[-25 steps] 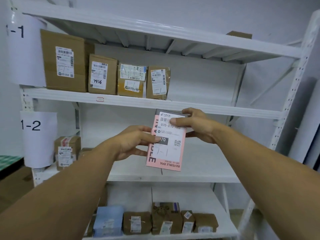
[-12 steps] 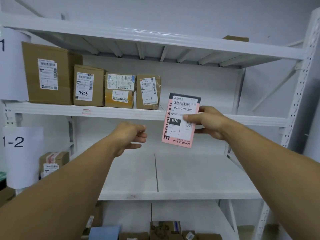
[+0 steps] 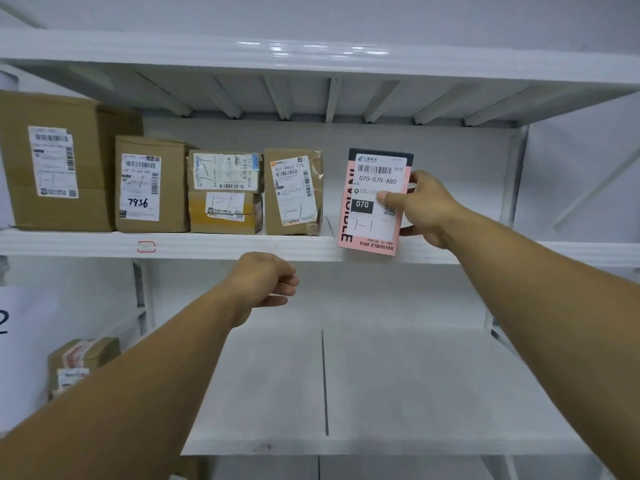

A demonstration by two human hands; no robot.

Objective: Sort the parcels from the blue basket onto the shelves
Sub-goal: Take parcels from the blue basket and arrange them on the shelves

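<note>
Five brown parcels (image 3: 52, 161) (image 3: 150, 185) (image 3: 225, 171) (image 3: 225, 213) (image 3: 292, 192) are sitting on the upper shelf (image 3: 207, 244); one pink parcel (image 3: 372, 202) and two hands (image 3: 266, 278) (image 3: 427, 209) are showing.

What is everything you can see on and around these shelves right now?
pink parcel: one, pink with white label, upright at the middle shelf's front edge, right of the brown row
brown parcels: five, brown, in a row on the middle shelf, two stacked
low parcel: brown, left end of the lower shelf, count unclear
shelves: three, white
paper sign: one, white, far left
left hand: loosely curled, empty, below the middle shelf
right hand: grips the pink parcel
</note>
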